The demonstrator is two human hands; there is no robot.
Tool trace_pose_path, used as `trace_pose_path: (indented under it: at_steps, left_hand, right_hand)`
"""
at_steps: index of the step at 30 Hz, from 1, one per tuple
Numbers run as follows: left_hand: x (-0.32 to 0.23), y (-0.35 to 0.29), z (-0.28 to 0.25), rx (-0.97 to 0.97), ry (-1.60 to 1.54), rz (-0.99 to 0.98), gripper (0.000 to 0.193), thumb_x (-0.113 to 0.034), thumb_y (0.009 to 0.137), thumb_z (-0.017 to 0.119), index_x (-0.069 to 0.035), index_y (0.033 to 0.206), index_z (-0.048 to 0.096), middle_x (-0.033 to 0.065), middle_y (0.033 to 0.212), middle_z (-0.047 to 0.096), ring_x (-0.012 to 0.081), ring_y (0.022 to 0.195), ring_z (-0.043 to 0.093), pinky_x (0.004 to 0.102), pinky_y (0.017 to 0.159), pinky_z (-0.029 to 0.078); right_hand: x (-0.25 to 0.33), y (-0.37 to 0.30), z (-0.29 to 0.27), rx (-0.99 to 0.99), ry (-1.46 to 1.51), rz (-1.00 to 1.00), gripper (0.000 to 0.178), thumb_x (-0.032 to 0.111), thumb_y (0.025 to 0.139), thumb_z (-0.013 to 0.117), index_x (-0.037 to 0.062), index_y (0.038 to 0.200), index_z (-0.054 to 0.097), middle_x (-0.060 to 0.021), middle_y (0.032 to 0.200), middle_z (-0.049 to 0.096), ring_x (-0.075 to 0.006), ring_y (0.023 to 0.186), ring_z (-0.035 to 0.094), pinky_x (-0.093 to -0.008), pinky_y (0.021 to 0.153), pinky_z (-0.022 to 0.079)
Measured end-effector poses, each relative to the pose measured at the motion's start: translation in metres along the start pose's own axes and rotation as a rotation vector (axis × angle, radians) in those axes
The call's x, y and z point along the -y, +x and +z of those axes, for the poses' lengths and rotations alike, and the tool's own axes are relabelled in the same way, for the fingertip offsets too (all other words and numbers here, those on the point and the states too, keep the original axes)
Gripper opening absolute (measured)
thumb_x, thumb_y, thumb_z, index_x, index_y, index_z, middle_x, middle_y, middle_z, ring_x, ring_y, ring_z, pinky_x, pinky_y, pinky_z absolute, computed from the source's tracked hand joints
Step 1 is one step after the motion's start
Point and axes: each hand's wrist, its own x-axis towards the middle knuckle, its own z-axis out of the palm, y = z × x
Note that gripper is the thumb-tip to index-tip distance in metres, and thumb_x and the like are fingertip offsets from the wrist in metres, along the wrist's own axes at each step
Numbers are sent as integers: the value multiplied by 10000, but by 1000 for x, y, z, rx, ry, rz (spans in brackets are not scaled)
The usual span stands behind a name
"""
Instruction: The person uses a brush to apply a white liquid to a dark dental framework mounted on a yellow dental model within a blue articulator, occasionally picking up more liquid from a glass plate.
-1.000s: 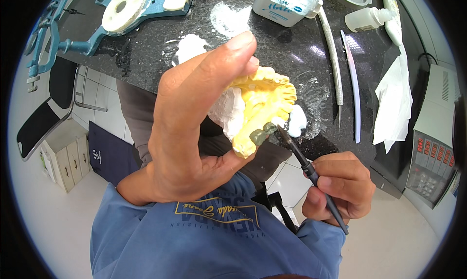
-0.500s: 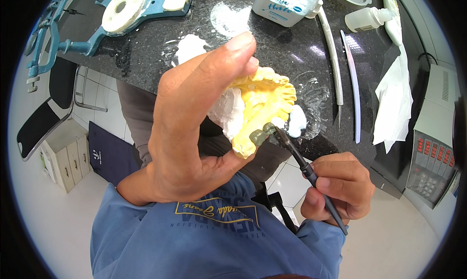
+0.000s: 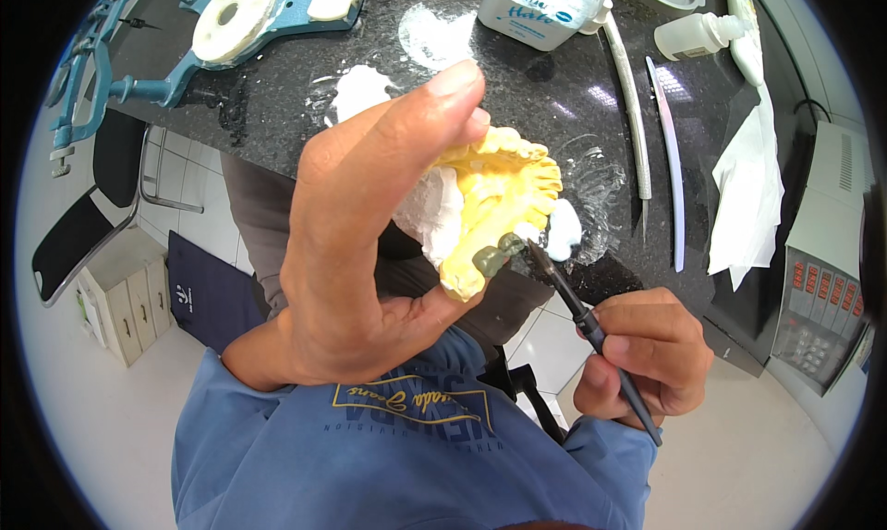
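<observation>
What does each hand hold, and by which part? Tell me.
The left hand holds the yellow dental cast by its white plaster base. The right hand holds a thin dark tool by its lower handle.

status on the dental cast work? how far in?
Done: the yellow dental cast is poured and sits on its white plaster base; two teeth at its near end already look grey-green. In hand: the left hand holds the cast up while the right hand puts a thin black tool tip to those teeth. Left: the other teeth are plain yellow; the blue articulator on the counter stands apart.
</observation>
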Motion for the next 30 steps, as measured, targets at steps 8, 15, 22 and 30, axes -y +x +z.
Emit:
trace_pose_path:
  at_steps: [8,15,22,30]
  left_hand:
    - [2,0,0,-4,11,11,956,84,636,779,40,1403,210,195,1224,458,326,1163,512,382,881,557]
    - [1,0,0,-5,25,14,959,88,634,778,38,1403,208,197,1224,459,325,1162,513,383,882,557]
    - [1,0,0,0,10,5,965,96,627,777,38,1405,209,193,1229,448,333,1166,508,394,886,555]
    - [1,-1,-1,4,-13,0,967,103,623,771,39,1407,208,190,1232,442,336,1178,497,405,893,551]
  right_hand:
    - [0,-1,0,2,0,-11,302,-5,615,798,39,825,586,-117,729,637,-234,604,648,-292,508,538]
    - [-1,-2,0,-14,17,-18,298,-26,604,780,34,823,587,-118,722,633,-232,599,644,-292,507,537]
    - [-1,-3,0,-30,37,-7,293,-37,609,772,29,826,587,-123,726,636,-238,602,645,-298,518,538]
    - [1,-1,-1,-9,8,13,295,-20,617,784,42,833,593,-120,730,639,-243,606,648,-301,525,540]
